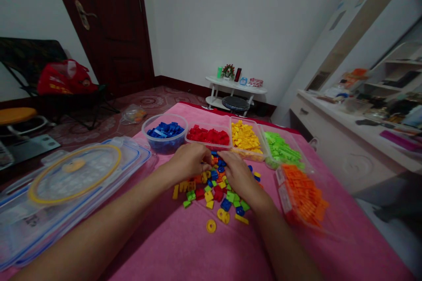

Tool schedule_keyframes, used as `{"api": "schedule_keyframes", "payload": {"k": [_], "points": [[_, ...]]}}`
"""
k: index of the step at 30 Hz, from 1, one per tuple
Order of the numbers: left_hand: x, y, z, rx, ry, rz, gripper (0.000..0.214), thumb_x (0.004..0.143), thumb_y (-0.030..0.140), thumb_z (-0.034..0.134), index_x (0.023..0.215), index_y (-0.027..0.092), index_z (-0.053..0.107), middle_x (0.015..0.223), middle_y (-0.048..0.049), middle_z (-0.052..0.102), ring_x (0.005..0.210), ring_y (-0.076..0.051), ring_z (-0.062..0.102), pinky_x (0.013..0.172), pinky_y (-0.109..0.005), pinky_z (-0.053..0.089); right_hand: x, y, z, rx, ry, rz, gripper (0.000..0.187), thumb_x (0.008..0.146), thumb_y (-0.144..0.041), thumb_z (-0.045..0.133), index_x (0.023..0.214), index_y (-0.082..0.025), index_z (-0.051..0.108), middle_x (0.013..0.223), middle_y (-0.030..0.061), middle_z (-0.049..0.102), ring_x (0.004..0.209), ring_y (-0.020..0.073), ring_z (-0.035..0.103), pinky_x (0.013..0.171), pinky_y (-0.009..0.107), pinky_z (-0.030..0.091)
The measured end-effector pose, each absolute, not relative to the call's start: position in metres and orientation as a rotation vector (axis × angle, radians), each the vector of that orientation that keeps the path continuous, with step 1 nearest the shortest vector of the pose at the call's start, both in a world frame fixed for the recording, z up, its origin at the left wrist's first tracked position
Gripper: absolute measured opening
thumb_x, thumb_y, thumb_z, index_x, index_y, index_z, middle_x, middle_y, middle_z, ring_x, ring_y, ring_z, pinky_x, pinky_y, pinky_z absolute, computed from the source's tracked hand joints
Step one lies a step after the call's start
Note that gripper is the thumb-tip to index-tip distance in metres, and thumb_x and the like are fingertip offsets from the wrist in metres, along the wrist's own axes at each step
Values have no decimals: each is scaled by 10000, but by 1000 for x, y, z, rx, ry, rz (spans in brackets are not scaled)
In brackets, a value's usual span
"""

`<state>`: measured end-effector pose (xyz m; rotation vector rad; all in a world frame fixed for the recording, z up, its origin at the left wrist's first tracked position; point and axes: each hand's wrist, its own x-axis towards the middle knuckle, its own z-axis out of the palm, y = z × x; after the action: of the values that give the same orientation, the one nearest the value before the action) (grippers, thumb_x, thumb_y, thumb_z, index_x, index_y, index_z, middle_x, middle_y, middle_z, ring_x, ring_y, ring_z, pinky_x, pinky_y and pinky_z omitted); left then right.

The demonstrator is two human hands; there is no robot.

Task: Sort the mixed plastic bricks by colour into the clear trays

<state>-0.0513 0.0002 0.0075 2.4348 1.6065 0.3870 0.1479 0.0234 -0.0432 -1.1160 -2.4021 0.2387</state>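
Note:
A heap of mixed coloured plastic bricks (pixel 216 193) lies on the pink cloth (pixel 184 246). My left hand (pixel 188 161) rests on the heap's far left part, fingers curled down into the bricks. Beside it my right hand (pixel 238 175) covers the heap's right part, fingers bent and pinching among the pieces. What either hand holds is hidden. Behind them stand a round tub of blue bricks (pixel 165 133), a tray of red bricks (pixel 209 136), a tray of yellow bricks (pixel 245 138), a tray of green bricks (pixel 281 149) and a tray of orange bricks (pixel 301 193).
Clear plastic lids (pixel 70 180), one with a yellow ring, are stacked at the left. A yellow wheel piece (pixel 211 226) lies apart in front of the heap. Past the table are a dark door (pixel 108 26), a small white side table (pixel 235 88) and a white desk (pixel 349 140) on the right.

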Motion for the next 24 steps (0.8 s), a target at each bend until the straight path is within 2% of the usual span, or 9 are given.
{"api": "schedule_keyframes", "payload": {"k": [3,5,7,10,14,19,21,24], "points": [[-51,-14,21,2476,1469,15,254,615,379,727,838,259,722,769,-16,709,680,-191,631,545,-243,393,146,24,-47,-1243,-2459,169,557,747,-20,399,1259,-187,543,1226,92,553,1103,196,505,957,325,389],[-43,-22,25,2508,1394,-184,291,572,409,753,814,250,727,746,-29,706,672,-206,635,527,-247,394,147,23,-44,-1348,-2479,111,489,772,-51,414,1207,-193,585,1120,102,581,1026,205,537,894,316,411],[-32,-29,27,2537,1431,-314,283,570,392,755,791,216,728,761,-65,706,707,-238,645,551,-269,421,150,22,-42,-1444,-2475,70,376,800,-92,432,1092,-187,649,1025,106,594,961,208,558,850,307,418],[-20,-34,28,2554,1532,-402,199,628,278,699,786,159,725,802,-122,704,756,-275,652,586,-299,447,155,21,-39,-1531,-2412,79,259,827,-156,467,953,-182,691,998,104,593,916,196,575,823,284,417],[-30,-28,24,2544,1500,-259,191,641,136,583,760,177,728,737,-96,700,681,-225,640,538,-261,407,162,20,-34,-1578,-2341,135,203,841,-218,498,868,-171,694,983,96,611,891,181,593,800,262,416],[-45,-14,15,2438,1384,219,275,659,131,526,853,207,705,739,-23,696,616,-144,591,518,-219,364,169,18,-24,-1548,-2319,150,184,812,-177,509,807,-185,693,880,65,662,861,172,611,782,254,418],[-39,-14,11,2385,1287,340,343,664,83,480,901,211,692,772,-8,698,635,-128,587,555,-209,387,172,19,-21,-1529,-2311,163,191,801,-168,511,829,-188,699,896,68,676,875,179,615,796,264,426],[-24,-21,4,2364,1191,340,400,641,35,458,893,232,698,836,-2,706,724,-137,607,637,-211,419,177,23,-22,-1478,-2281,155,278,786,-133,496,973,-180,697,1032,91,675,987,203,601,882,302,422]]}}
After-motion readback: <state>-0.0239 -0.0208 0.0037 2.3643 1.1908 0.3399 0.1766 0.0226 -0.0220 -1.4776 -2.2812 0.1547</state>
